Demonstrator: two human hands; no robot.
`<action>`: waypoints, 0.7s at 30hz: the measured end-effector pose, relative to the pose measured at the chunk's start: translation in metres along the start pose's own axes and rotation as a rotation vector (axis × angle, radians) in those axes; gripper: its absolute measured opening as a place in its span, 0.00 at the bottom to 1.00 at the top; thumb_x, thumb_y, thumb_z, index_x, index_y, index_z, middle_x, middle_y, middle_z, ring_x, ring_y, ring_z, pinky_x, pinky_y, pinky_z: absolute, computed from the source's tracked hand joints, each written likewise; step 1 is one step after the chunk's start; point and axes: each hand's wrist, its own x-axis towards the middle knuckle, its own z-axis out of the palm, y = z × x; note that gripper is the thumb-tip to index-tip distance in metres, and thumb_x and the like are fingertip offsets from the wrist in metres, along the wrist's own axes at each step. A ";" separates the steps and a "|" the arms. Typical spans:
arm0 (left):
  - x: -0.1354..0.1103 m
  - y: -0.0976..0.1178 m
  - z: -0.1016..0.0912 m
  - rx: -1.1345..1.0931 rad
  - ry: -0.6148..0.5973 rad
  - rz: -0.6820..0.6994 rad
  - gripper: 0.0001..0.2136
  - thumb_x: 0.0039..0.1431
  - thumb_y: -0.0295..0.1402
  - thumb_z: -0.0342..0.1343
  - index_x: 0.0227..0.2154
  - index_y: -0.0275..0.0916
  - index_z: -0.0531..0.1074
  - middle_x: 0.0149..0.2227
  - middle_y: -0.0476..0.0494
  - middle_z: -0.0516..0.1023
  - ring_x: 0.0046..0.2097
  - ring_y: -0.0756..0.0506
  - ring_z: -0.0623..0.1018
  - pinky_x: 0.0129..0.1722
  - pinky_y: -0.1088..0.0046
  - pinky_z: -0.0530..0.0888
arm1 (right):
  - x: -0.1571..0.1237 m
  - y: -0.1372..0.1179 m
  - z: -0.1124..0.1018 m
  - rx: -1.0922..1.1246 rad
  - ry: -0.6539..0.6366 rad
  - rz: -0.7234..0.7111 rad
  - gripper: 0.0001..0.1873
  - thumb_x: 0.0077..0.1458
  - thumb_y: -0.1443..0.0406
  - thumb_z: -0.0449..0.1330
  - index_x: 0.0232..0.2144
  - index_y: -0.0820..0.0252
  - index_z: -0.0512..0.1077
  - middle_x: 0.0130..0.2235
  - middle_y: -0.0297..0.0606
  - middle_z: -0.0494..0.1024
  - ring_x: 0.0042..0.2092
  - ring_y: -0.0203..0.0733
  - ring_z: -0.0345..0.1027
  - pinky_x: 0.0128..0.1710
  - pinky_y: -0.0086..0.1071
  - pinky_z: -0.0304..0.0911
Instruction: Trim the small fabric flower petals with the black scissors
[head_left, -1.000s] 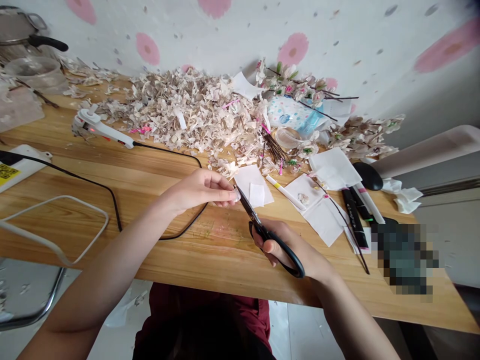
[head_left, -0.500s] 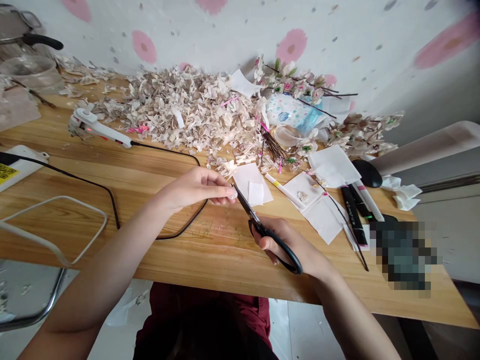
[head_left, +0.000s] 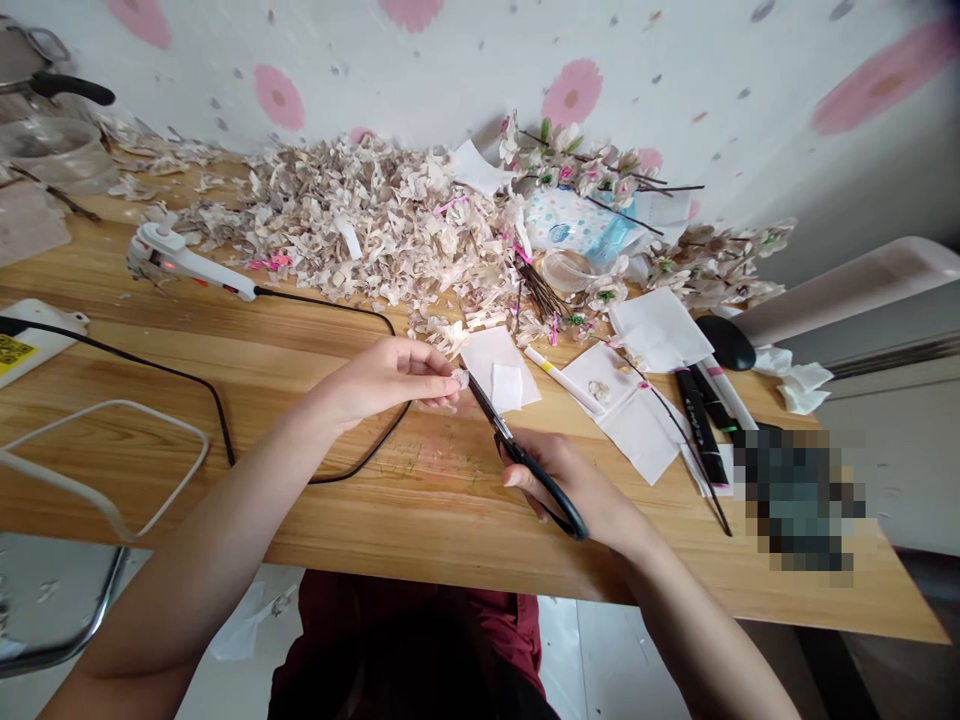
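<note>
Between thumb and fingertips, my left hand (head_left: 397, 380) pinches a small whitish piece of paper (head_left: 460, 378). My right hand (head_left: 559, 480) is wrapped round the handles of black scissors (head_left: 517, 452). The scissor tips point up and left, right beside the pinched piece; whether the blades touch it I cannot tell. Just beyond the hands lie white paper sheets (head_left: 480, 350) with a small square (head_left: 507, 386) on top. A large heap of crumpled cream paper scraps (head_left: 375, 220) spreads behind them.
A hot glue gun (head_left: 187, 265) lies at the left, its black cord looping near my left hand. Flowering branches (head_left: 577, 165) rest at the back. Black markers (head_left: 701, 425), a thin dark twig (head_left: 686, 440) and paper sheets lie at the right. A white wire frame (head_left: 202, 440) is front left.
The view has shifted slightly, moving the whole scene a little left. The small piece in my left hand shows slightly more beside the blades. Both hands keep their grips.
</note>
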 end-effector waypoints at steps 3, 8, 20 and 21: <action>0.000 0.000 0.000 0.039 0.008 0.001 0.07 0.47 0.34 0.65 0.25 0.35 0.76 0.26 0.46 0.79 0.29 0.50 0.76 0.32 0.75 0.73 | 0.001 0.004 0.002 0.024 0.068 0.012 0.30 0.54 0.38 0.51 0.23 0.58 0.58 0.17 0.27 0.61 0.19 0.32 0.54 0.20 0.27 0.49; 0.001 -0.003 0.008 0.073 -0.074 0.003 0.08 0.48 0.35 0.65 0.26 0.35 0.76 0.27 0.46 0.80 0.30 0.50 0.76 0.35 0.74 0.73 | 0.007 0.007 0.005 0.255 0.250 -0.009 0.26 0.59 0.44 0.53 0.25 0.59 0.64 0.18 0.30 0.66 0.20 0.34 0.61 0.22 0.28 0.56; 0.003 -0.015 0.023 0.213 -0.274 -0.061 0.09 0.50 0.37 0.63 0.25 0.35 0.76 0.25 0.47 0.78 0.27 0.50 0.74 0.27 0.77 0.67 | 0.016 0.001 0.009 0.396 0.233 0.003 0.18 0.51 0.52 0.65 0.28 0.62 0.69 0.23 0.29 0.68 0.25 0.32 0.62 0.26 0.28 0.59; 0.003 -0.014 0.023 0.214 -0.254 -0.051 0.09 0.50 0.37 0.63 0.25 0.35 0.76 0.25 0.47 0.78 0.27 0.50 0.74 0.28 0.77 0.68 | 0.016 0.001 0.009 0.397 0.241 0.005 0.19 0.51 0.52 0.65 0.28 0.62 0.69 0.23 0.29 0.68 0.25 0.32 0.62 0.26 0.27 0.58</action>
